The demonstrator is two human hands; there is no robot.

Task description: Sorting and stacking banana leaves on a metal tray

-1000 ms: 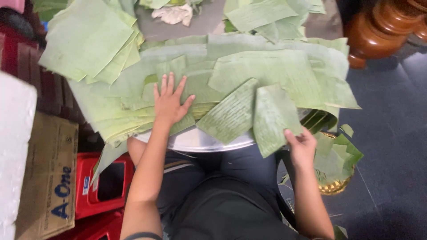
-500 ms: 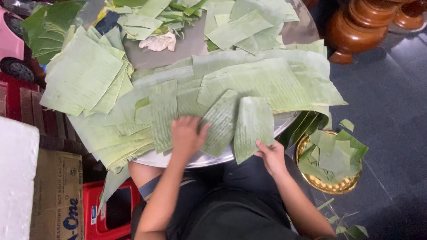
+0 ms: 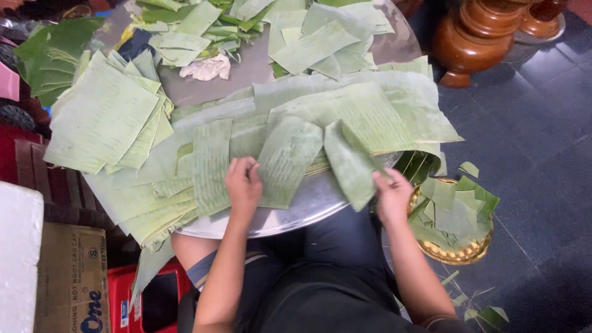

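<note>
Resting on the round silver metal tray (image 3: 308, 206), two pale green cut banana-leaf strips are gripped: one (image 3: 287, 160) under the curled fingers of the left hand (image 3: 242, 185), one (image 3: 350, 161) pinched at its lower edge by the right hand (image 3: 391, 196). Tearing along the grain seems likely if either strip is tugged sharply.

Two hands (image 3: 243, 185) — one tray (image 3: 308, 209).

Metal tray (image 3: 296, 213) mostly buried under leaves; cardboard box (image 3: 71, 280) cut by bottom edge.
</note>
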